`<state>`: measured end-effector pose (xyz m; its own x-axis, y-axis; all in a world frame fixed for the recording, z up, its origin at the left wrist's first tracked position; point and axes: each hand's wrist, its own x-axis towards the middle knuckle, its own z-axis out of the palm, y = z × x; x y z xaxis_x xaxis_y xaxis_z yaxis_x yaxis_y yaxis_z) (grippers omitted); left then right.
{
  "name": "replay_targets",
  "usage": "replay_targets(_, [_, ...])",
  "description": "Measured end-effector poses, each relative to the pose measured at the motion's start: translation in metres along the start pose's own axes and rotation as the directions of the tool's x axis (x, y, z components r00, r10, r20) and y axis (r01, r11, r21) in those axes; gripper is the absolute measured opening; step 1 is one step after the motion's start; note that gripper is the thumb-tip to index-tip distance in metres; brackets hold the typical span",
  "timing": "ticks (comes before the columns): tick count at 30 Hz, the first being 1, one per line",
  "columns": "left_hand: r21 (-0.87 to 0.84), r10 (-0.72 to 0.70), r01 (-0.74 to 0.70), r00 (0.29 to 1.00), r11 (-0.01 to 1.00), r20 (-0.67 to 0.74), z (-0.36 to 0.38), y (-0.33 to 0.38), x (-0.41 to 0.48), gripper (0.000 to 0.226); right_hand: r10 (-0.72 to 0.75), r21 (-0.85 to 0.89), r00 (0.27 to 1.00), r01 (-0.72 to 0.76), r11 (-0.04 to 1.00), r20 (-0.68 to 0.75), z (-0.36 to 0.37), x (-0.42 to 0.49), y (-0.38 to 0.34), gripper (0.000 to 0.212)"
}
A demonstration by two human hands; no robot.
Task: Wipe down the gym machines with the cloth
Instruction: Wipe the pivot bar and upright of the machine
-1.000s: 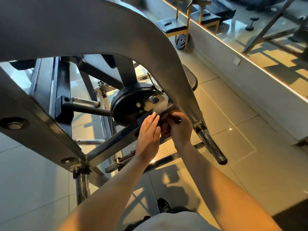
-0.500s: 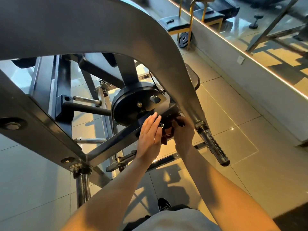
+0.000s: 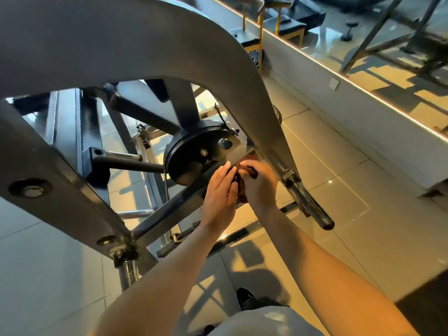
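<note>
— Seen the cloth [image 3: 242,196]?
— Tucked in right hand [image 3: 259,187], fingers [image 3: 246,164] curled round it, against the bar [image 3: 174,209], next to flat, empty left hand [image 3: 219,192].
— Heavy?
— No, probably soft and light. Best held bunched up.

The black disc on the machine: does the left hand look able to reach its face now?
Probably yes. The left hand lies with straight fingers right beside the black disc, and nothing stands between them. The right hand holds the cloth.
</note>
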<state>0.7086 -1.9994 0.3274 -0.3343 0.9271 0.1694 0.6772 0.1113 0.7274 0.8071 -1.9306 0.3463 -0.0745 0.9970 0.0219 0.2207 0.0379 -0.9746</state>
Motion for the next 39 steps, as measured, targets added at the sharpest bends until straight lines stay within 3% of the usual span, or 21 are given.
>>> replay_targets(8, [0.047, 0.046, -0.050, 0.996, 0.998, 0.075, -0.017, 0.002, 0.001, 0.047, 0.153, 0.033, 0.986, -0.151, 0.988, -0.066, 0.004, 0.002, -0.002, 0.017])
replay_targets(15, [0.004, 0.066, -0.067, 0.992, 0.998, 0.104, -0.023, 0.000, 0.000, 0.049, -0.043, -0.088, 0.994, 0.035, 0.996, -0.098, 0.011, -0.014, -0.018, 0.019])
replay_targets(21, [0.036, 0.063, -0.068, 0.991, 0.997, 0.121, -0.023, -0.002, 0.001, 0.047, 0.195, -0.088, 0.974, -0.205, 0.975, -0.114, 0.006, 0.005, 0.004, 0.018])
replay_targets(26, [-0.011, 0.094, -0.093, 0.990, 0.996, 0.108, -0.019, -0.011, 0.003, 0.042, -0.088, -0.174, 0.995, 0.077, 0.982, -0.054, 0.010, -0.012, -0.010, 0.018])
replay_targets(30, [-0.024, 0.032, -0.030, 0.994, 0.999, 0.103, -0.012, -0.011, 0.002, 0.044, -0.042, -0.288, 0.994, 0.011, 0.957, -0.101, 0.010, 0.002, 0.008, 0.016])
replay_targets(33, [-0.029, 0.021, -0.018, 0.995, 0.999, 0.099, -0.011, -0.008, 0.001, 0.045, 0.088, -0.213, 0.995, -0.076, 0.974, 0.048, 0.008, -0.008, 0.025, 0.023])
replay_targets(35, [-0.038, 0.035, -0.031, 0.994, 0.999, 0.101, -0.014, -0.004, 0.001, 0.045, 0.038, -0.177, 0.999, -0.035, 0.984, 0.011, 0.007, -0.023, 0.026, 0.017])
replay_targets(37, [-0.041, 0.021, -0.016, 0.992, 0.999, 0.126, -0.018, -0.001, -0.002, 0.044, 0.054, -0.010, 0.998, -0.054, 0.998, -0.025, 0.003, -0.042, 0.021, 0.014])
replay_targets(39, [-0.068, -0.024, 0.033, 0.990, 0.997, 0.138, -0.022, -0.005, -0.010, 0.042, 0.100, 0.013, 0.995, -0.100, 0.995, -0.002, -0.003, -0.057, 0.013, 0.017])
